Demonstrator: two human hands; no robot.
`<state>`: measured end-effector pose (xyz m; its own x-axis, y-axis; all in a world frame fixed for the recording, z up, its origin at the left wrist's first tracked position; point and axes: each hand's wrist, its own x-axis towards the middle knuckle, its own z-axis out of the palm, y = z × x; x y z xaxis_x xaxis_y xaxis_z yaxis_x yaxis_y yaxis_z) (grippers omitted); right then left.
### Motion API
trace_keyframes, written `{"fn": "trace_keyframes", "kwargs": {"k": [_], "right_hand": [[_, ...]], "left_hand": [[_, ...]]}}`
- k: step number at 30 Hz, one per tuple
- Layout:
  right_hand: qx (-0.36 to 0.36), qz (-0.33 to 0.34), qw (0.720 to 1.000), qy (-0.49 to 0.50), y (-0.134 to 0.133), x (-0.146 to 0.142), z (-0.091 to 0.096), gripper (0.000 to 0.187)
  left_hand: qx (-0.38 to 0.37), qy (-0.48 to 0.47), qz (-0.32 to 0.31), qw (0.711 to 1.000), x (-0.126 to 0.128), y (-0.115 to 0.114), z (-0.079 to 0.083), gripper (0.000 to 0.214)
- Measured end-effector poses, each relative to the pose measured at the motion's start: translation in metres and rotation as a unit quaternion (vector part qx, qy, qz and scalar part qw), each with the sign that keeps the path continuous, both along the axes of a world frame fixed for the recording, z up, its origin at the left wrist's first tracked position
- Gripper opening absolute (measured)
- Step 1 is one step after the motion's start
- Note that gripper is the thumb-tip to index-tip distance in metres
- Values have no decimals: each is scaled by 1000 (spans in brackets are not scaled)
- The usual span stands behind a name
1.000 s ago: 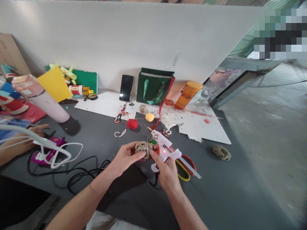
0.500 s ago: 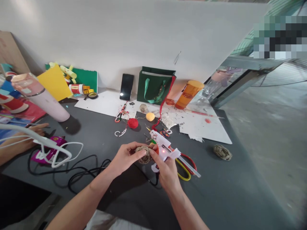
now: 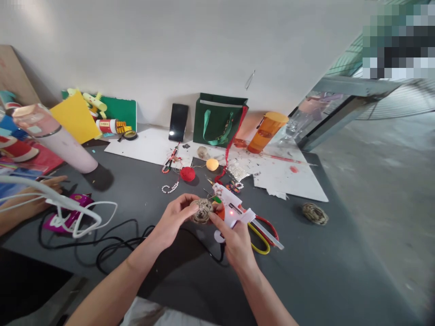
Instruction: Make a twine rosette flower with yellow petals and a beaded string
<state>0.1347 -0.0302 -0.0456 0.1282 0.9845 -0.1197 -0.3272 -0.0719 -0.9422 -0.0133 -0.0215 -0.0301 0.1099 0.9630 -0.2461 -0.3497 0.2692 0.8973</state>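
My left hand point(image 3: 175, 218) is closed around a small brown twine rosette point(image 3: 202, 210), held just above the dark table point(image 3: 322, 271). My right hand point(image 3: 235, 240) pinches the same rosette from the right with thumb and forefinger. A white hot glue gun point(image 3: 234, 209) with a red light lies right behind my right hand, its glue stick point(image 3: 270, 235) pointing to the right. Red and yellow scissors handles point(image 3: 262, 233) lie under the gun.
A second twine coil point(image 3: 315, 213) lies to the right. A red ball point(image 3: 187, 174), an orange ball point(image 3: 212, 164), bead strings point(image 3: 170, 188), white paper sheets point(image 3: 292, 181), a green bag point(image 3: 219, 120), a phone point(image 3: 178, 122) and an orange cup point(image 3: 267, 132) sit behind. Black and white cables point(image 3: 84, 217) and another person's hand point(image 3: 27, 199) are at left.
Both hands stayed in place while turning the twine rosette between the fingers; it now sits more upright and bunched. The camera shifted slightly.
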Motion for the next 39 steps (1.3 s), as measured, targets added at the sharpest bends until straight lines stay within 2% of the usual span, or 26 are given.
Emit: {"fn": "trace_keyframes", "kwargs": {"k": [8,17,24,31,37,39], "right_hand": [[-5,5,1000,-4,-1,2,-4,26],[31,20,999,-34,0,4,-2,18],[24,36,999,-28,-1,3,-5,21],[52,37,996,-55,1,5,-7,17],[42,20,998,-44,0,3,-6,19],[43,29,997,-62,0,3,-7,21]], "left_hand": [[-13,-15,30,999,1,2,-1,35],[-28,-29,-13,999,1,1,0,44],[-2,-37,15,999,1,1,-1,38],[-16,-11,-13,1000,2,1,-4,46],[-14,-29,30,999,2,2,-7,42],[-14,-33,22,999,2,1,-5,41]]}}
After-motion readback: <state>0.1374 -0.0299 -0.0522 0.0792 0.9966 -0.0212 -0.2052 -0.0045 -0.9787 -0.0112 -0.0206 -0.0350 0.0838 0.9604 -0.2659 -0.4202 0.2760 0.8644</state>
